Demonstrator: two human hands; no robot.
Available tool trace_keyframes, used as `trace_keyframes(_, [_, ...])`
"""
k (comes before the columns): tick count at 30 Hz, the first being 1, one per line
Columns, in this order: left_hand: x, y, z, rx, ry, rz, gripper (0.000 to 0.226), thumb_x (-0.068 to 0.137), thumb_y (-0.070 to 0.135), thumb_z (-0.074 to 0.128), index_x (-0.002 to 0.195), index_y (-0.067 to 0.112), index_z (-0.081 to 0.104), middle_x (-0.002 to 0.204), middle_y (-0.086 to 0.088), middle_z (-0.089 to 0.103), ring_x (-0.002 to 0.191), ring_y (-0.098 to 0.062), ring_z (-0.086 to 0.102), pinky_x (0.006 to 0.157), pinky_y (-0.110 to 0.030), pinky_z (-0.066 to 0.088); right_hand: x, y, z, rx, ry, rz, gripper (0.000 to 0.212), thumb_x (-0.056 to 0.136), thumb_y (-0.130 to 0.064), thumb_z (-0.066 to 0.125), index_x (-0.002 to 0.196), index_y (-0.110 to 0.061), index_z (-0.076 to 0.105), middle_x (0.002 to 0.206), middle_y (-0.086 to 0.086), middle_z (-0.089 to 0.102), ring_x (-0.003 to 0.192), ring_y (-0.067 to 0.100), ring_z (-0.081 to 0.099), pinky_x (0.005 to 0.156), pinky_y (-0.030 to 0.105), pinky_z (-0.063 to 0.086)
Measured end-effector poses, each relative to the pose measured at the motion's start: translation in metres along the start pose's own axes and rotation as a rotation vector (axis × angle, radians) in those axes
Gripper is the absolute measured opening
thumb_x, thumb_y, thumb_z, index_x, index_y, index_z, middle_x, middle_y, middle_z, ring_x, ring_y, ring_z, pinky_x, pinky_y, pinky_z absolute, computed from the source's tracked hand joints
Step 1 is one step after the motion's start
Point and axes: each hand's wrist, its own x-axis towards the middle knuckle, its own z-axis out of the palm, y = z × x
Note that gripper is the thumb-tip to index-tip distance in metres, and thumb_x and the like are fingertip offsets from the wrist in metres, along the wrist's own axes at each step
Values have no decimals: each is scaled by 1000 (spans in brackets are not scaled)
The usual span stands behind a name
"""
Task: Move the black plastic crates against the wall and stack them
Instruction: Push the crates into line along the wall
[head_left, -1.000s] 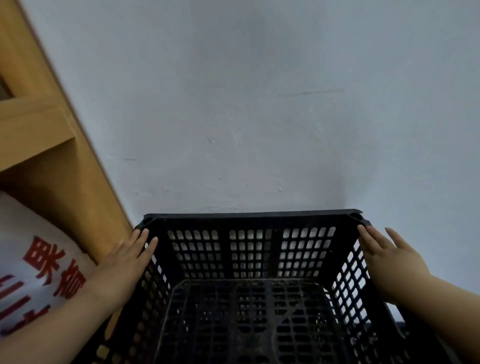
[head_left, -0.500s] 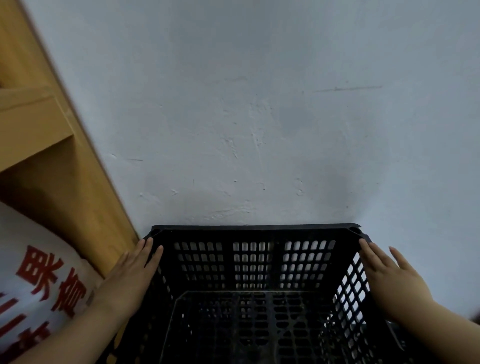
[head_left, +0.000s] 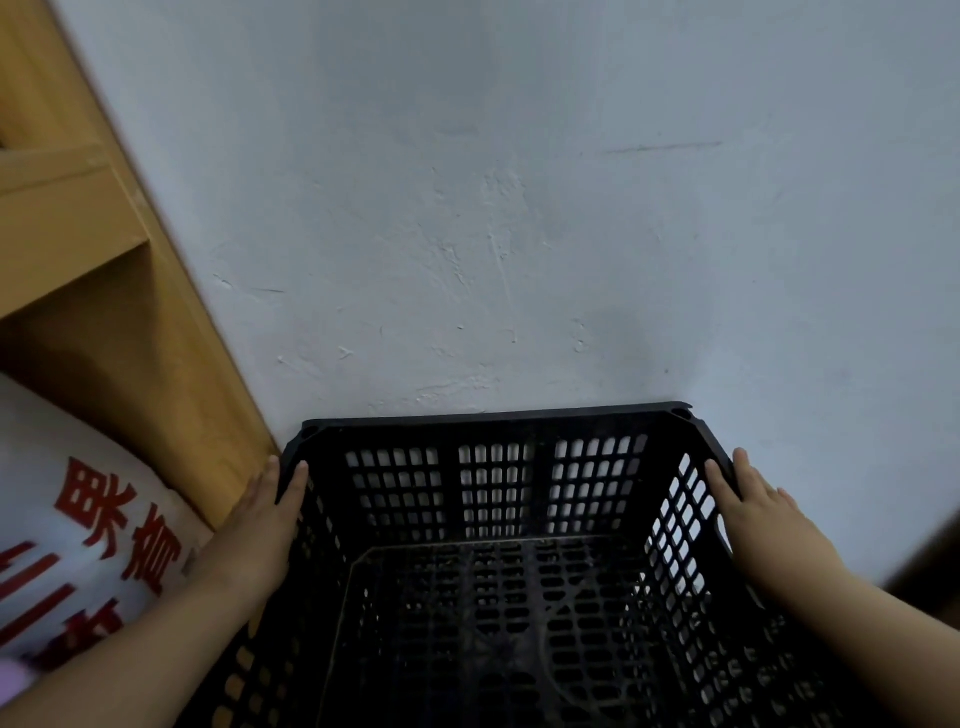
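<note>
A black plastic crate (head_left: 498, 418) with perforated walls fills the lower middle of the head view. It is empty, and its far rim is close to the pale wall (head_left: 519, 234). My left hand (head_left: 260, 519) lies flat along the crate's left rim, fingers pointing at the far left corner. On the right rim my right hand (head_left: 753, 514) presses in the same way, fingers stretched toward the far right corner. The crate is held between both palms. Its near side is out of frame, and no other crate shows.
A wooden shelf unit (head_left: 104, 291) stands against the wall on the left, close to the crate's left corner. A white sack with red characters (head_left: 88, 530) lies below it beside my left forearm. A dark edge (head_left: 930, 561) shows at the far right.
The crate has shifted slightly in view along the wall, its far rim dipping and then rising again. Both hands keep the same places on the side rims.
</note>
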Motion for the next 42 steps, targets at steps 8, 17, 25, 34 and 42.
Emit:
trace_keyframes(8, [-4,3,8,6,52,11,97,87,-4,50,138,19,-29,152,-14,-28,144,-25,-15,119,-32,7,4,3,4,33,6,7,76,91,-5,40,147,-9,-11,154,22,-15,145,32,2,117,41,13])
trace_keyframes(17, [4,9,5,17,32,24,93,88,-1,50,142,16,-24,152,-14,-27,144,-26,-15,118,-31,3,-7,3,6,51,-23,73,75,92,-10,40,148,-11,-11,155,19,-17,146,32,-2,117,45,12])
trace_keyframes(25, [9,5,2,-25,30,53,90,89,-1,49,139,18,-23,153,-16,-24,144,-28,-14,118,-31,6,-3,1,7,62,-3,53,72,93,-9,37,148,-11,-11,156,15,-18,146,30,-5,117,45,9])
trace_keyframes(34, [7,6,2,15,36,74,93,88,-1,52,143,20,-20,149,-7,-31,143,-26,-17,117,-29,5,-8,3,7,-13,56,13,69,96,-12,32,146,-9,-15,154,8,-25,145,26,-12,118,42,0])
trace_keyframes(42, [11,6,5,65,28,75,97,87,6,54,131,14,-32,152,-8,-28,144,-28,-15,117,-32,7,5,16,32,-70,192,-11,95,43,-15,88,129,0,50,139,17,48,127,31,42,97,50,40])
